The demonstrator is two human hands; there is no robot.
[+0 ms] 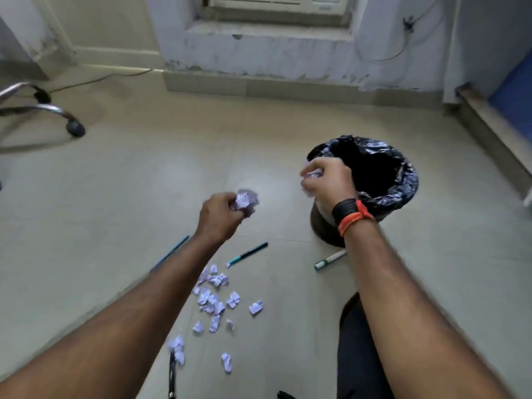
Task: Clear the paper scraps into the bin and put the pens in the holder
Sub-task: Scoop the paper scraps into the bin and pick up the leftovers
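My left hand is closed around a wad of crumpled paper scraps, held above the floor left of the bin. My right hand grips more white scraps at the near left rim of the bin, a round bin lined with a black plastic bag. Several torn paper scraps lie scattered on the tiled floor below my hands. A teal and black pen lies beyond them, a green-capped marker lies by the bin's base, and a blue pen shows beside my left forearm.
A dark pen lies at the bottom under some scraps. A chair's chrome base with a castor stands at far left. A wall ledge runs along the back, and a blue panel with a wooden base at right. My dark-clothed knee is near the bin.
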